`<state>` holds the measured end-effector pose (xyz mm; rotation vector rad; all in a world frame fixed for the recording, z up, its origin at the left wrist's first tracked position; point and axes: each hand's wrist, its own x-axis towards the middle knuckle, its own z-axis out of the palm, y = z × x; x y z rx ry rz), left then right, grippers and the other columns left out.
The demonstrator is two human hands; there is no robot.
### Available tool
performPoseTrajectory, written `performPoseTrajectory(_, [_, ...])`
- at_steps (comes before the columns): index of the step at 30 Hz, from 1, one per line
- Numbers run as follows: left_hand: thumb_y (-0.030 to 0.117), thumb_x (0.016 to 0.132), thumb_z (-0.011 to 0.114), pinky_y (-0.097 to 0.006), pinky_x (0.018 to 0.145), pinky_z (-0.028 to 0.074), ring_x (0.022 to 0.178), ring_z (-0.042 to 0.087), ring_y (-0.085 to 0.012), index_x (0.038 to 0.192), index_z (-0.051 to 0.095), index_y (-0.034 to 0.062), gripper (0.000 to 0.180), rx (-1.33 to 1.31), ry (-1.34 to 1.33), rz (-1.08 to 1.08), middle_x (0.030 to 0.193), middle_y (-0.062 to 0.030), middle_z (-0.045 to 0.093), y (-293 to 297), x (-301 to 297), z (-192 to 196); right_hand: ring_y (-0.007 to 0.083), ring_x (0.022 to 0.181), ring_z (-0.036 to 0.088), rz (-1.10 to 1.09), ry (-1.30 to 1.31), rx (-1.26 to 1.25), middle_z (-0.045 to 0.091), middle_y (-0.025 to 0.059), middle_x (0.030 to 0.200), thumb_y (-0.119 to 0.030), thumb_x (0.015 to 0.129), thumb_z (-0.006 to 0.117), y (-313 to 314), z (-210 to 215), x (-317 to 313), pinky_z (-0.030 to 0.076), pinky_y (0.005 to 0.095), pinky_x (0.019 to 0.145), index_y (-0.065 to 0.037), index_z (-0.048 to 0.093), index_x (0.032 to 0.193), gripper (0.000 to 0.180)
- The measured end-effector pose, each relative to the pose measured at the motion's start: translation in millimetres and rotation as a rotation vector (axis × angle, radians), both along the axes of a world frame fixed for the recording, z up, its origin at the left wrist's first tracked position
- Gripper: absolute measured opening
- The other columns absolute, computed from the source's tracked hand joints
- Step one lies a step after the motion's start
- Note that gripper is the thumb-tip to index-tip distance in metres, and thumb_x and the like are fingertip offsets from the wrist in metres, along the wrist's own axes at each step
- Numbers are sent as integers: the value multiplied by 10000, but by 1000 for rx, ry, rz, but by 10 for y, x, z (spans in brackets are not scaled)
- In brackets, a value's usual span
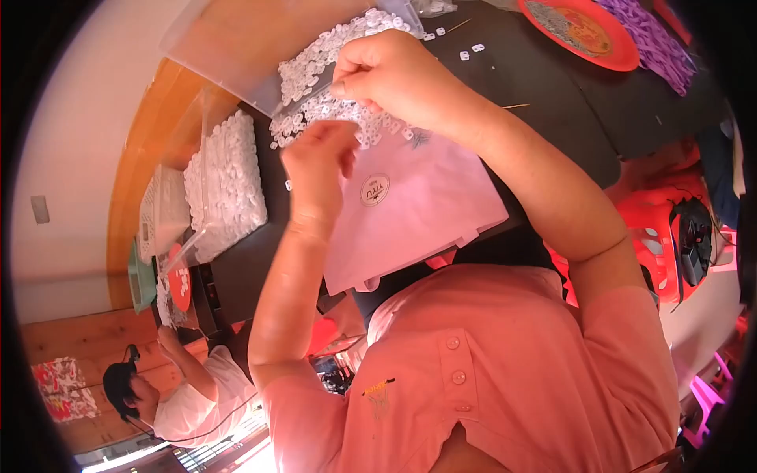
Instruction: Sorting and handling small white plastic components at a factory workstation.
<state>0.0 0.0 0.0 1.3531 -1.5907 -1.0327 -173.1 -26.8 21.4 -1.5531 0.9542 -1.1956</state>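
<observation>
My right hand point(385, 77) is raised over a heap of small white pieces with dark openings point(322, 112), its thumb and fingers pinched together. Lower and to its left, my left hand point(317, 164) has its fingers curled and slightly blurred. Whatever either hand holds is too small or hidden to make out. Under both hands lies a pink fabric bag point(418, 197) with a round printed mark, spread at the table's near edge. More of the white pieces fill a clear plastic bin point(225, 31) tipped toward me, spilling onto the table and the bag's far edge.
A clear box point(229, 185) packed with white pieces stands left. Loose pieces point(471, 52) and a thin stick point(516, 106) lie on the dark table point(544, 87). Far right are a red plate point(623, 57) and purple strips point(650, 39). Another person point(189, 386) works at lower left; a red chair point(654, 236) stands right.
</observation>
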Motion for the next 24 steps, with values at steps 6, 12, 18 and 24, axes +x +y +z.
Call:
performPoseTrajectory(6, [82, 873, 582, -270, 521, 406, 587, 530, -155, 850, 634, -51, 145, 155, 480, 10, 722, -91, 591, 18, 184, 354, 108, 757, 624, 43, 30, -404, 668, 66, 815, -5, 852, 622, 128, -108, 190, 493, 249, 694, 16, 663, 970, 127])
performPoseTrajectory(12, [84, 895, 545, -289, 549, 407, 633, 526, -160, 837, 608, -32, 144, 332, 652, -98, 751, -87, 584, 133, 359, 372, 104, 715, 635, 129, -151, -351, 686, 60, 753, 21, 796, 623, 166, -143, 313, 496, 246, 667, 17, 676, 850, 75])
performPoseTrajectory(18, [92, 874, 593, -288, 549, 408, 631, 515, -151, 824, 611, -19, 123, 352, 683, -114, 755, -67, 581, 292, 467, 271, 84, 706, 594, 157, -89, -275, 653, 27, 746, -27, 837, 635, 233, -220, 404, 473, 233, 644, 7, 655, 852, 42])
performPoseTrajectory(24, [14, 742, 710, -320, 591, 466, 686, 562, -212, 802, 620, 33, 110, -475, -520, 44, 746, -64, 570, 536, 763, -213, 60, 636, 530, 160, 3, -248, 591, -7, 709, -89, 859, 654, 202, -224, 388, 428, 227, 565, -15, 610, 815, 97])
